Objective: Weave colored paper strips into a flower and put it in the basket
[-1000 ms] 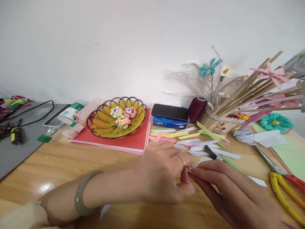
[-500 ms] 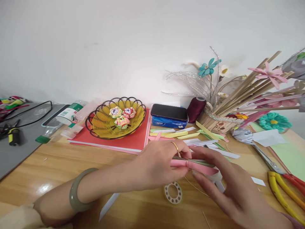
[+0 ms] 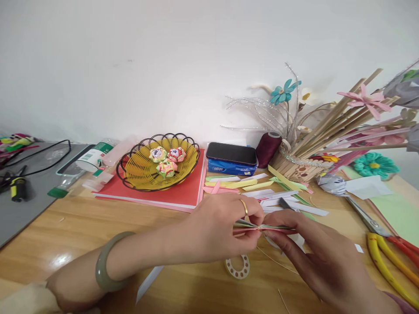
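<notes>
A thin stack of pink, green and white paper strips (image 3: 276,228) is held edge-on between both hands, pinched in at its middle. My left hand (image 3: 225,224), with a gold ring and a jade-like bangle (image 3: 108,261), closes on the stack's left half. On the right half, the thumb and fingers of my right hand (image 3: 314,248) press together. A light thread (image 3: 276,261) trails on the table below the hands. Just under them lies a white ring-shaped spool (image 3: 238,267) with holes, partly covered by my left hand. Fingers hide much of the stack.
A yellow woven basket (image 3: 137,168) with three folded-paper flowers stands on red paper (image 3: 186,198). Loose paper strips (image 3: 258,185) lie behind my hands, near a phone (image 3: 231,153) on a blue packet. Scissors (image 3: 376,253) lie at right, by a stick-walled basket (image 3: 294,168) of craft flowers.
My right thumb and fingers have closed onto the right half of the stack. The strips, earlier showing a broad pink face, are now pressed flatter and seen edge-on.
</notes>
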`<control>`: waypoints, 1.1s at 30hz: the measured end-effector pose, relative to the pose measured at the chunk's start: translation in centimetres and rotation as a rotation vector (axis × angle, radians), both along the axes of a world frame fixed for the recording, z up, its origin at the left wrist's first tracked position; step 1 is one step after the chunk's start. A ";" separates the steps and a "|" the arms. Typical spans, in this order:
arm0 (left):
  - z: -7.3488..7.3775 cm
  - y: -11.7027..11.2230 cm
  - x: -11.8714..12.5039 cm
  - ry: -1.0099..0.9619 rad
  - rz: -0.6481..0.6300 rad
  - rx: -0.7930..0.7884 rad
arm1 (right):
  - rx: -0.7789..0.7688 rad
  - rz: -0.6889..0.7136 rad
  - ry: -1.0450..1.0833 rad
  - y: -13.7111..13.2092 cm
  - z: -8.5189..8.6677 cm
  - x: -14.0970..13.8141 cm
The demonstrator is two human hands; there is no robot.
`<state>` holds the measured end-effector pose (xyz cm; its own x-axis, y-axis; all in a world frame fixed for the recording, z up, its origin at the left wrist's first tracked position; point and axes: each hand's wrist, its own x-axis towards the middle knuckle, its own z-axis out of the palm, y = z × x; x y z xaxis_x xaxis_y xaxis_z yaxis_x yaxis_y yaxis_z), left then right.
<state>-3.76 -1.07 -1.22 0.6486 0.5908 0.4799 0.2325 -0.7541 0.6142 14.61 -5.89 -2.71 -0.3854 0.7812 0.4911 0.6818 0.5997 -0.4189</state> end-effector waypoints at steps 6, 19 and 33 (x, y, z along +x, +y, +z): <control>0.0 0.1 0.0 0.119 -0.010 0.037 | -0.008 0.072 -0.037 -0.1 -0.4 0.1; 0.1 1.5 -0.5 -0.015 -0.090 -0.674 | -0.095 -0.068 0.068 1.2 0.0 0.6; 0.0 2.1 -0.2 -0.132 -0.083 -1.023 | 0.101 -0.235 0.130 1.6 -0.2 0.8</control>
<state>-3.95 1.05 -1.26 0.6847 0.7119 -0.1561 0.0880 0.1318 0.9874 15.45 -4.32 -2.88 -0.1278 0.7862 0.6046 0.7515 0.4746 -0.4582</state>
